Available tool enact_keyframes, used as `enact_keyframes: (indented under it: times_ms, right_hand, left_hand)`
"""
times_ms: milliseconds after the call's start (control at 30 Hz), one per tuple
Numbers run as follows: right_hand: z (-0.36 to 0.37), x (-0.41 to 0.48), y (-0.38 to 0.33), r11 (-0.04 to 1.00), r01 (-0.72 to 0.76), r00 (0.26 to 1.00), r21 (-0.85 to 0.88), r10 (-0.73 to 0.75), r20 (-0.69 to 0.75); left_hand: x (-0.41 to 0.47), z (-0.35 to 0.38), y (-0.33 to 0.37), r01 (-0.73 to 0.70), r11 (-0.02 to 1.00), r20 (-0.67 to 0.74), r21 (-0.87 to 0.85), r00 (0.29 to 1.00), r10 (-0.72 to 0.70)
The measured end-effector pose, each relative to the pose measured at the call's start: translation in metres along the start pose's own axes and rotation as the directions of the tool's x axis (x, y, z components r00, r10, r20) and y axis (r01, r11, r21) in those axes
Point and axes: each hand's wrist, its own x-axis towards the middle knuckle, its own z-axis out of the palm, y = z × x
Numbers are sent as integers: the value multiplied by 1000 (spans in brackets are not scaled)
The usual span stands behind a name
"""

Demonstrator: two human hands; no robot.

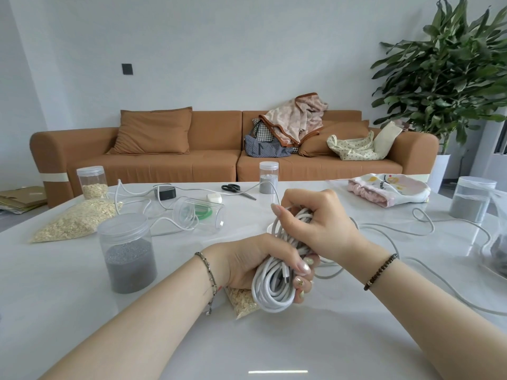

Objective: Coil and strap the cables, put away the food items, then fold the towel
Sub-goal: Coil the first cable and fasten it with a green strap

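A coil of white cable [270,287] is held over the middle of the white table [82,311]. My left hand [255,264] grips the lower half of the coil, with a plug end showing between the fingers. My right hand [315,220] closes over the top of the same coil. A loose tail of the cable [439,281] trails off to the right across the table. A small bag of oats [242,300] lies under my left hand. A crumpled towel [389,190] lies at the far right of the table. A second white cable [164,223] winds around the far left.
Two jars of grey grains [127,253] [473,200] stand left and right, a third [268,176] at the back. An oat jar [92,182] and a big oat bag [78,219] sit far left. A tipped clear jar [199,212], black charger [164,192] and scissors [237,190] lie behind.
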Motion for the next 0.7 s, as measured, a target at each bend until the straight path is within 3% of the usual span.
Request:
enact_keyframes:
  times_ms: [267, 400, 500, 700]
  right_hand:
    - [-3, 0, -3, 999, 18, 988, -51, -26, -152]
    - [-18, 4, -8, 995, 82, 969, -56, -92, -227]
    - [-23, 7, -8, 988, 126, 959, -87, -144, -243]
    - [-22, 7, -5, 998, 55, 957, -26, -61, -283]
  left_hand:
    - [-1, 6, 6, 29, 997, -48, -66, 998, -33]
    - [-1, 11, 12, -10, 999, -105, 38, 994, 14]
    - [-3, 15, 16, 4, 999, -73, 44, 997, -1]
    - [4, 20, 14, 12, 1000, -132, -9, 991, -13]
